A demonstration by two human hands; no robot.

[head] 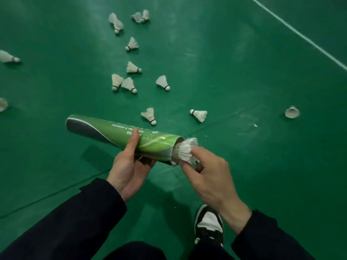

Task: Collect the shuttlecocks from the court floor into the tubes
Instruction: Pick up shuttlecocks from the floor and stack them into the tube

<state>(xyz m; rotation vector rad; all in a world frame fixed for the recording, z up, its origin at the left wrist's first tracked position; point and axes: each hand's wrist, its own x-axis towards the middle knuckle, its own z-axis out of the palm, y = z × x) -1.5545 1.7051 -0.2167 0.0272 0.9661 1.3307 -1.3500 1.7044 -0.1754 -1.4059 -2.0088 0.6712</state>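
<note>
A green court floor fills the view, crossed by a white boundary line that runs off the top edge and the right edge. A thin dark seam in the floor covering slants from the lower left up toward the right.

Dark sleeves enter from the bottom corners, both cut off by the frame. Between them, near the bottom edge, one black-and-white shoe shows, its heel hidden under the right wrist.

The green shuttlecock tube lies nearly level above the floor, open mouth pointing right. Its printed lettering is partly covered by a thumb and only partly legible. The left hand cups the tube from beneath, thumb pressed over the top, fingers wrapped out of sight behind the barrel.

The right hand pinches the feather skirt of a white shuttlecock at the tube's mouth; its cork end sits inside the tube, hidden, and the fingertips are buried in the feathers. How many more are stacked within cannot be made out.

Loose shuttlecocks lie scattered over the floor beyond the tube, most clustered toward the top centre, blurred with distance. Two at the left edge are cut off. One lies just right of the tube's far side, another rests apart toward the right edge, skirt facing the camera. A tiny white fragment lies nearby, too small to identify.
</note>
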